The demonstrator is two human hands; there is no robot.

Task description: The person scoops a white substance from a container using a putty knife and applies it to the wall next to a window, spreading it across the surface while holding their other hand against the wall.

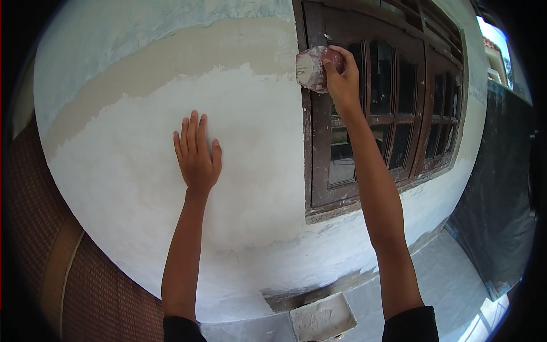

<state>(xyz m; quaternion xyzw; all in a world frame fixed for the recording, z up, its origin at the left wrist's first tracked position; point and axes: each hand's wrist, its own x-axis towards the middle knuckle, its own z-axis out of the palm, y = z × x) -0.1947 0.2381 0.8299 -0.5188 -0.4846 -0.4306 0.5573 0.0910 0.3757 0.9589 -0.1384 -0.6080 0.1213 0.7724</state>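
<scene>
My left hand [197,151] lies flat on the white wall [250,188], fingers stretched out and holding nothing. Up by the wall's right side, my right hand [343,77] grips a reddish putty scraper [311,68] smeared with pale filler. The scraper is at the left edge of the brown window frame [308,142]; whether it touches the frame cannot be made out. A band of beige filler [171,57] curves across the upper wall, with a rougher bluish-white surface above it. At the bottom, a pale tray [293,326] contains wet filler.
Brown paned window shutters [420,114] take up the upper right. Woven brown panels [108,285] run along the left. A dark sheet [498,182] hangs at the right above the grey floor [444,273].
</scene>
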